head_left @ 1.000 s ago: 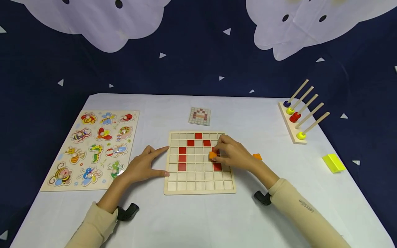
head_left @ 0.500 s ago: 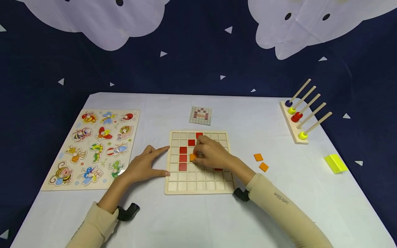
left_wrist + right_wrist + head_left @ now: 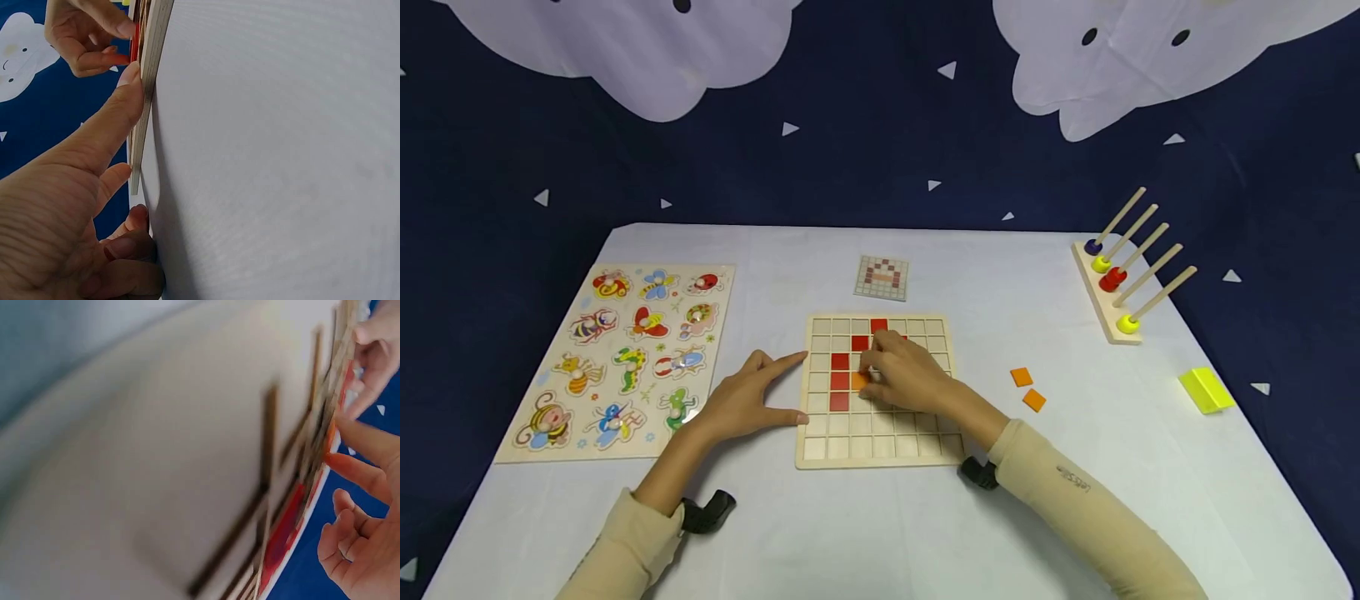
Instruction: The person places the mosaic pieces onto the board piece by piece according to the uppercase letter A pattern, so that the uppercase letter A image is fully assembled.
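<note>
A wooden grid board (image 3: 880, 462) lies mid-table with several red tiles (image 3: 839, 381) in its cells. My left hand (image 3: 748, 398) touches the board's left edge with thumb and index finger spread. In the left wrist view, its other fingers (image 3: 128, 247) curl loosely near the tablecloth. Over the board, my right hand (image 3: 906, 372) pinches an orange tile (image 3: 860, 381) between thumb and index finger, at a cell just right of the red column. That orange tile (image 3: 332, 432) shows at the fingertips in the right wrist view. The hand covers the cells on the board's right half.
Two loose orange tiles (image 3: 1021, 377) lie right of the board. Behind it is a small pattern card (image 3: 882, 277). An insect puzzle (image 3: 617, 367) sits at left; a peg stand (image 3: 1108, 304) with beads and a yellow block (image 3: 1207, 391) are at right.
My right hand has carried the orange tile leftward across the board and lowered it to a cell beside the red column. The left hand stays at the board's edge.
</note>
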The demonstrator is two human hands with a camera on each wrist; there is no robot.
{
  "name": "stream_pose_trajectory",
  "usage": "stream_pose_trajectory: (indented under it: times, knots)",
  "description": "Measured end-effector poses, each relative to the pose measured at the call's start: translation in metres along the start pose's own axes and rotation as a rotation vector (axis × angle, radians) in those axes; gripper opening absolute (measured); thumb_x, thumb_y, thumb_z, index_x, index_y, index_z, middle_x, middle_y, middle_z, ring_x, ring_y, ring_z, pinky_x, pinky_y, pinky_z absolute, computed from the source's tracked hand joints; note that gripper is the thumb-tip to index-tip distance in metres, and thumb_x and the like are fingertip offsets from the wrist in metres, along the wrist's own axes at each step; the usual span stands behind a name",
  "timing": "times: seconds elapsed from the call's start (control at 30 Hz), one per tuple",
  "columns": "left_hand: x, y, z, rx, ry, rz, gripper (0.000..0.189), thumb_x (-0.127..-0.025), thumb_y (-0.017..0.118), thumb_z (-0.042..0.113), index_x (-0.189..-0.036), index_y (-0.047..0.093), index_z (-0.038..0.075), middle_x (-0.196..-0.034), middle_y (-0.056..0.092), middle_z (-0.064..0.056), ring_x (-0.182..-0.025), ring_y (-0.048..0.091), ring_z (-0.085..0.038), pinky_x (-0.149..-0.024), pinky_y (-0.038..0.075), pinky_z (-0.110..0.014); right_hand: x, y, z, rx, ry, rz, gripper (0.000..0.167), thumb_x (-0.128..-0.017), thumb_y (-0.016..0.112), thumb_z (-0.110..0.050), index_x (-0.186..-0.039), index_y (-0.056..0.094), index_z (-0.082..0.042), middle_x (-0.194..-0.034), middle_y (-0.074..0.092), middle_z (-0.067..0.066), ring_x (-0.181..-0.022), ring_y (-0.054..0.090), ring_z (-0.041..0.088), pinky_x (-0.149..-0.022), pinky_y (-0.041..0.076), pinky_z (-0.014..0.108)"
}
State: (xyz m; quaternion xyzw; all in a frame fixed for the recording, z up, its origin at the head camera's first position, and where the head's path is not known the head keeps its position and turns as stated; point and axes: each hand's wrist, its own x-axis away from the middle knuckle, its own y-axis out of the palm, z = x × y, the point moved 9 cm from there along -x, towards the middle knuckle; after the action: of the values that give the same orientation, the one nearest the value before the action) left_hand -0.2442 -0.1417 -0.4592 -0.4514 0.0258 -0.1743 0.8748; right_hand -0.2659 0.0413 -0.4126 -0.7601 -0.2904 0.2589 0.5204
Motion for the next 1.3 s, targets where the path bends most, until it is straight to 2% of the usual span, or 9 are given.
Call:
stream_pose_trajectory:
  times: [0.17,0.37,0.57,0.73,1.0,1.1,1.3]
  knots:
    - [0.0,0.002,0.0,0.001,-0.003,-0.006,0.094,-0.071,0.085,0.052,-0.15,0.045,0.023,-0.101,0.044,-0.006,-0.072,0.044,-0.018,-0.062,0.036,-0.031,0.019,-0.019,0.022,0.002,0.077,0.039,0.035,-0.084,0.08,-0.031,-0.109,0.074,-0.007,-0.096,0.053,0.003,-0.084,0.046,0.015,-0.069,0.042,0.028]
    - [0.0,0.0,0.0,-0.006,0.001,-0.004,0.094,-0.071,0.085,0.052,-0.15,0.045,0.024,-0.101,0.045,-0.007,-0.072,0.045,-0.018,-0.062,0.037,-0.031,0.067,-0.042,0.074,-0.007,0.222,0.022,0.038,-0.081,0.083,-0.025,-0.113,0.074,-0.006,-0.1,0.052,0.006,-0.09,0.045,0.019,-0.074,0.043,0.035]
    - [0.0,-0.001,0.0,-0.002,-0.002,-0.014,0.094,-0.071,0.085,0.052,-0.151,0.044,0.023,-0.101,0.045,-0.007,-0.072,0.045,-0.019,-0.062,0.037,-0.031,0.115,-0.059,0.122,0.006,0.318,0.016,0.034,-0.081,0.082,-0.017,-0.112,0.075,-0.004,-0.099,0.053,0.01,-0.091,0.046,0.021,-0.077,0.043,0.039]
    - [0.0,-0.001,0.0,-0.002,-0.003,-0.014,0.094,-0.071,0.085,0.052,-0.151,0.044,0.023,-0.101,0.045,-0.007,-0.071,0.044,-0.018,-0.061,0.037,-0.031,0.142,-0.067,0.144,0.007,0.361,0.018,0.029,-0.082,0.081,-0.014,-0.109,0.076,-0.005,-0.097,0.054,0.009,-0.092,0.047,0.023,-0.077,0.042,0.04]
    - [0.0,0.001,-0.001,0.008,-0.006,-0.018,0.094,-0.071,0.085,0.052,-0.151,0.044,0.023,-0.1,0.044,-0.007,-0.07,0.043,-0.018,-0.061,0.036,-0.031,0.159,-0.062,0.157,-0.015,0.368,0.021,0.026,-0.082,0.081,-0.014,-0.105,0.077,-0.004,-0.095,0.055,0.007,-0.091,0.049,0.023,-0.076,0.041,0.038]
    - [0.0,0.001,-0.001,0.008,-0.003,-0.015,0.094,-0.071,0.085,0.052,-0.151,0.044,0.023,-0.1,0.044,-0.007,-0.071,0.043,-0.018,-0.061,0.036,-0.031,0.158,-0.06,0.159,-0.018,0.366,0.044,0.024,-0.081,0.081,-0.016,-0.101,0.076,-0.003,-0.094,0.054,0.006,-0.09,0.049,0.021,-0.076,0.043,0.038]
    - [-0.001,0.001,-0.001,0.009,-0.009,-0.014,0.094,-0.071,0.085,0.052,-0.151,0.044,0.024,-0.1,0.044,-0.007,-0.07,0.043,-0.018,-0.061,0.036,-0.031,0.148,-0.057,0.153,0.041,0.288,0.08,0.023,-0.081,0.083,-0.021,-0.095,0.075,-0.005,-0.093,0.052,0.003,-0.085,0.048,0.017,-0.071,0.044,0.035]
